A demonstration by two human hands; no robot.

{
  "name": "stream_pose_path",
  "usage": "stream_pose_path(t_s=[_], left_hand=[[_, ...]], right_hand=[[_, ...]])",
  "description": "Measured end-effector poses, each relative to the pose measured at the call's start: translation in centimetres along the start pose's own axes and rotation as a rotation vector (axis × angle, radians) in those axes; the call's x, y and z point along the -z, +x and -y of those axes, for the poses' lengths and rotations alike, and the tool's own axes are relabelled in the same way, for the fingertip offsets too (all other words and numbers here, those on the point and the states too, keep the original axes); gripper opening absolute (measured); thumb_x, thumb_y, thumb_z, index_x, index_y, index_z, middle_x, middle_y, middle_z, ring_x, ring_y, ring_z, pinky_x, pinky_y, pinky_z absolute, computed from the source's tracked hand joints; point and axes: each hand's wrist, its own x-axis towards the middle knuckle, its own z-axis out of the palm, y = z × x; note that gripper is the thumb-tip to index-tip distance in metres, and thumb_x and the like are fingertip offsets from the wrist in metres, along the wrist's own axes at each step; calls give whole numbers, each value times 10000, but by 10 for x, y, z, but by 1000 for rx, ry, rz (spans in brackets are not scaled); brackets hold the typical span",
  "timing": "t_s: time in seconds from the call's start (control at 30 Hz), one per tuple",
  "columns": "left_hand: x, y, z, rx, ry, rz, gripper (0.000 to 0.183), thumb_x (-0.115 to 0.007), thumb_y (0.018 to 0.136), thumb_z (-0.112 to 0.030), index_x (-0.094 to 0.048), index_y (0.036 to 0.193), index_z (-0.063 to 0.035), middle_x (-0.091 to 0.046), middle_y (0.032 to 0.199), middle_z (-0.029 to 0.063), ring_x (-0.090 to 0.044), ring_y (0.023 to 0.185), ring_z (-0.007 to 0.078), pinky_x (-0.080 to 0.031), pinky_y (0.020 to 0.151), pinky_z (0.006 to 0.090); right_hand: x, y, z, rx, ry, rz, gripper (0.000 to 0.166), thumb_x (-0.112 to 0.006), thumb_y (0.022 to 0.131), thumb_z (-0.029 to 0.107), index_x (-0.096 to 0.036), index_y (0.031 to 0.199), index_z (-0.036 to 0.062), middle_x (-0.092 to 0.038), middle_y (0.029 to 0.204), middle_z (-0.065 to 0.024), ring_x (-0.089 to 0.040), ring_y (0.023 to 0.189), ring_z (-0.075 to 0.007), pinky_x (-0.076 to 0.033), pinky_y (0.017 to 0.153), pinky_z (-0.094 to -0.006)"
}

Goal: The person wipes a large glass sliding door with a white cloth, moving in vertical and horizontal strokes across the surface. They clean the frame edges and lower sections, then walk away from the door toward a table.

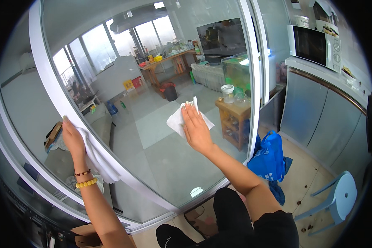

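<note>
A sliding glass door with a white frame (46,62) stands before me, its large pane (161,167) showing the room behind. Flat against this pane, my right hand (197,133) presses a thin white wipe (175,122), fingers together and pointing up; the wipe's corners stick out around the hand. At the left, my left hand (74,136) rests along the door's upright frame. A larger white cloth (100,164) hangs down from that hand over the frame; the grip on it is partly hidden. Two bead bracelets (86,183) circle my left wrist.
To the right, a blue bag (271,155) lies on the floor near a light blue plastic stool (341,198). Small dark bits (299,202) are scattered there. A white microwave (316,48) sits on the counter. Behind the glass is a wooden stand (234,108) with jars.
</note>
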Motion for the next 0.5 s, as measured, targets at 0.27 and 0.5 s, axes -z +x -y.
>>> stream_pose_path(t_s=[0.27, 0.5], left_hand=[[-3, 2, 3, -26, 18, -7, 509, -320, 1028, -360, -546, 1135, 84, -618, 1020, 226, -576, 929, 294, -429, 864, 351], [-1, -2, 0, -56, 6, -11, 490, -312, 1029, -342, -559, 1090, 77, -621, 975, 229, -576, 870, 306, -442, 824, 372]], right_hand=[[6, 160, 27, 142, -28, -313, 545, -523, 852, 44, -368, 1365, -54, -367, 1416, -266, -332, 1327, -424, -275, 1099, -472], [8, 140, 18, 148, -136, -309, 525, -525, 848, 41, -387, 1343, -67, -396, 1391, -274, -377, 1299, -420, -293, 1090, -472]])
